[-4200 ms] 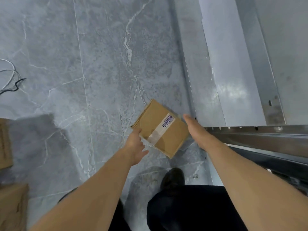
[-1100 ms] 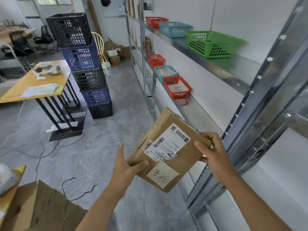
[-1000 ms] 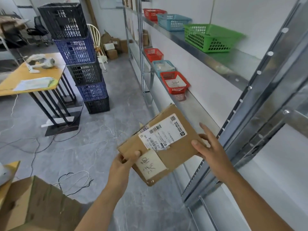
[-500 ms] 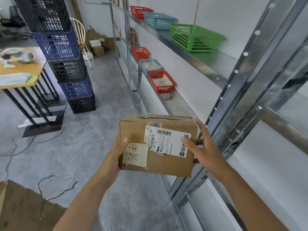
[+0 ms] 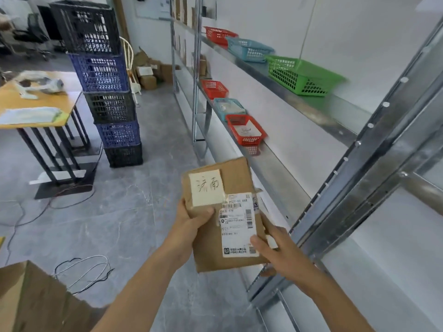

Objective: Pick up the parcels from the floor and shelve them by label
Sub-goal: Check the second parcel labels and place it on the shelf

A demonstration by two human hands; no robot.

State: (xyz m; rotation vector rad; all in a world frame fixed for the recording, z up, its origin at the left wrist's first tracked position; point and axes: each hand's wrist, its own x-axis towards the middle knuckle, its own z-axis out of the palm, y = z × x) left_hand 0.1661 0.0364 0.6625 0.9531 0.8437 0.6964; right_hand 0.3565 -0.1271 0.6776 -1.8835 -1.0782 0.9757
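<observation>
You are holding the parcel between both hands, lifted in front of you with its labelled face turned up toward you and its long side running away from your body. Your left hand grips the near left edge: the thumb lies across the top face just below the handwritten note, and the other fingers are hidden beneath the cardboard. Your right hand holds the near right corner, with the thumb pressed on the lower right corner of the printed shipping label and the remaining fingers curled under the box, so neither hand is spread. The parcel lies between the two hands and extends beyond them, its far end reaching well past your fingertips. The handwritten note sits at the far left of the top face, above your left thumb; the shipping label runs from just beside that note down to your right thumb. To the right of your right hand, close by, stands the metal upright of the shelving. Beyond the parcel's far end, on the lower shelf, a red basket sits with a blue basket behind it, and higher to the right a green basket rests on the upper shelf.
</observation>
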